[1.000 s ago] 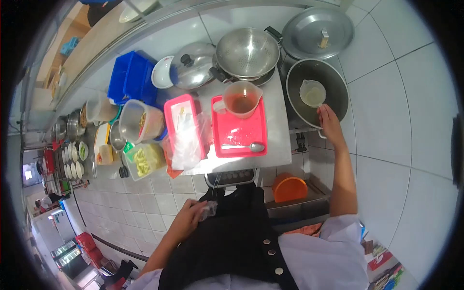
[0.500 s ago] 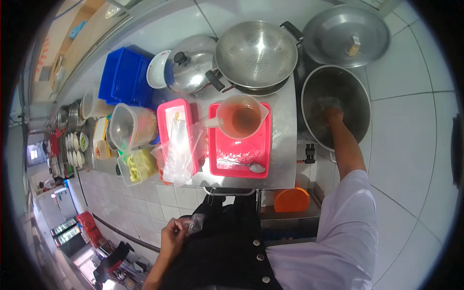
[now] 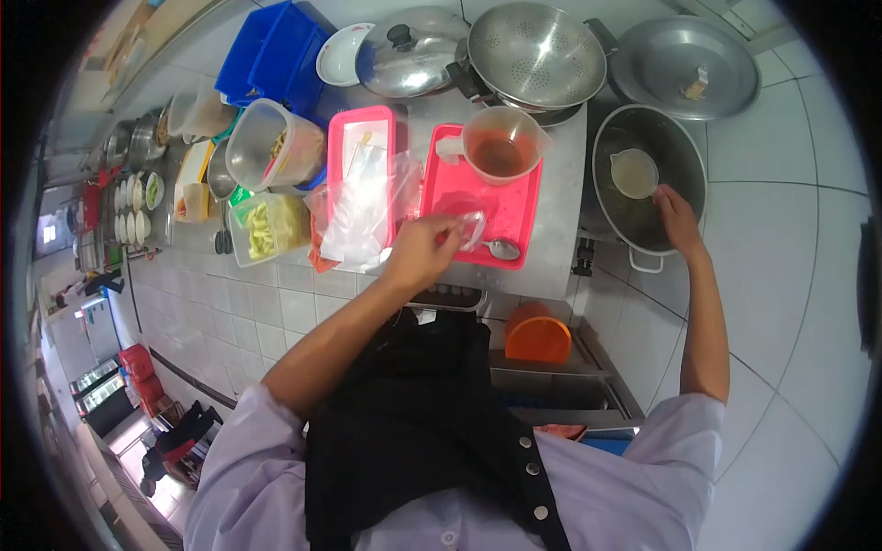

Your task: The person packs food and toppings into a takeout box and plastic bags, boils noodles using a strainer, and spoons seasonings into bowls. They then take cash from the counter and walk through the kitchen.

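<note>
Cup (image 3: 634, 173) of pale liquid in your right hand (image 3: 678, 219), you work at the right of the frame, your fingers closed on its handle side over the mouth of a deep steel pot (image 3: 617, 216); whether the cup's base meets what is in the pot, one cannot tell. Your left hand (image 3: 427, 253), at the center of the frame, pinches a piece of clear plastic (image 3: 473, 230), thumb and fingers together on it above the lower part of a pink tray (image 3: 519, 207). On that tray stand a translucent jug (image 3: 501, 158) of reddish-brown liquid, toward the top, and a metal spoon (image 3: 503, 249), lying at the lower right. Just left of it, clear plastic bags (image 3: 358, 216) lie over a second pink container (image 3: 388, 138); farther left sits a tub (image 3: 299, 241) of pale green pieces. Along the top of the frame, from left to right, run a blue bin (image 3: 273, 55), a domed lid (image 3: 411, 60), a steel colander (image 3: 537, 55) and a broad flat lid (image 3: 684, 69). An orange bucket (image 3: 537, 338) shows below the steel counter (image 3: 562, 197).
</note>
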The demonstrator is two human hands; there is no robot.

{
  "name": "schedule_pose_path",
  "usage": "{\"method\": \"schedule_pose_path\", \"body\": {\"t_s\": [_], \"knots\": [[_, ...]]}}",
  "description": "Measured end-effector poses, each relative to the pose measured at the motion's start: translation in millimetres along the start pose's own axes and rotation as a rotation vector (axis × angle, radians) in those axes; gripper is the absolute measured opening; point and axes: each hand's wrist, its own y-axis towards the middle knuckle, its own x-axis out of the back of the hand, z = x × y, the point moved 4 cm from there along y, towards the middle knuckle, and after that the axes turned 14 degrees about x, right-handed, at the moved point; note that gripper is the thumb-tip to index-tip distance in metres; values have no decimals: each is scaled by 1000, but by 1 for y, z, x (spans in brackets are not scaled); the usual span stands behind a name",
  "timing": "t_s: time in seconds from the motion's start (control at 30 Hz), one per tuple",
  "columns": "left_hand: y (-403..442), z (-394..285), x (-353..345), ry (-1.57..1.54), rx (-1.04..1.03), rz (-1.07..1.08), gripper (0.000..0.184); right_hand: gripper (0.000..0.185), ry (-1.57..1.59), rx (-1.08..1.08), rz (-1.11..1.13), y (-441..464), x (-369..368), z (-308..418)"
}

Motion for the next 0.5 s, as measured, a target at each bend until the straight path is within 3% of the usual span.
{"method": "schedule_pose_path", "body": {"t_s": [0.1,0.2,0.33,0.5], "knots": [[25,-1,-22,49,-4,-36,19,37,-28,185,-60,-42,4,76],[37,-4,-37,51,-7,-69,17,37,-45,166,-21,-70,-12,141],[40,-12,-47,-39,-17,-195,16,34,-63,199,-1,-87,-58,170],[32,-13,-53,-75,-44,-152,17,32,-179,224,33,-92,-100,201]]}}
